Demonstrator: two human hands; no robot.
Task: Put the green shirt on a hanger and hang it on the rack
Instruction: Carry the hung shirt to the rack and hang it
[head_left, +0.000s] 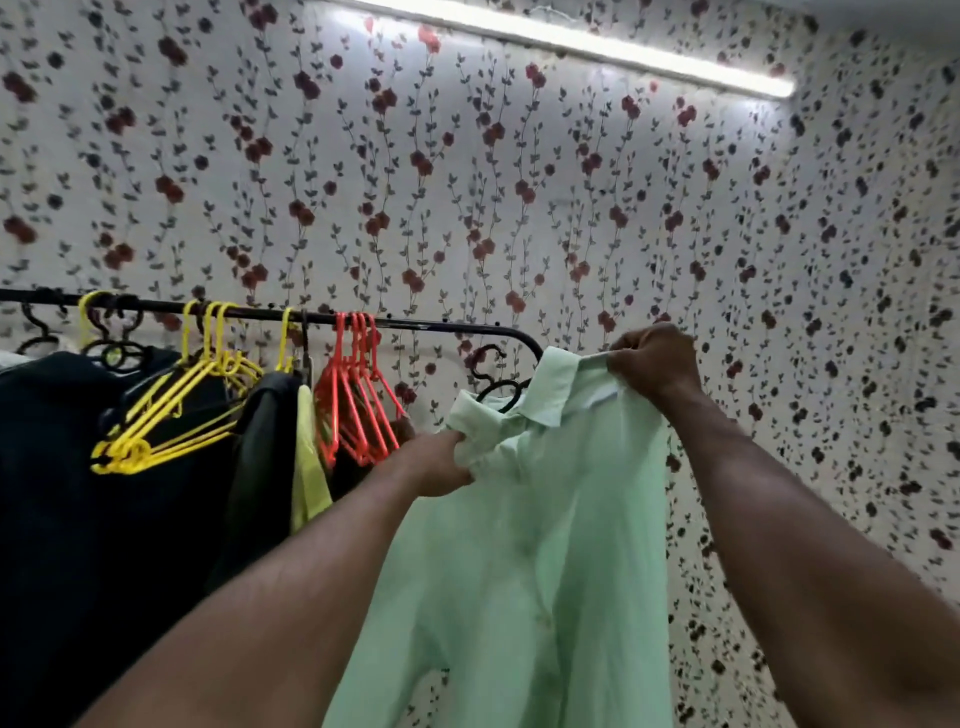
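Observation:
The pale green shirt (530, 545) hangs in the air in front of me, collar up, to the right of the rack's end. A black hanger (493, 382) sits inside it; its hook pokes out above the collar, just below the curved end of the black rack bar (260, 313), and does not visibly rest on the bar. My left hand (441, 465) grips the shirt's left shoulder. My right hand (657, 361) pinches the fabric at the collar's right side, higher up.
On the bar hang several red hangers (358, 400), several yellow hangers (171, 410), dark garments (78, 467) and a yellow-green garment (309, 467). Flowered wallpaper covers the wall behind, with a tube light (597, 49) at the top.

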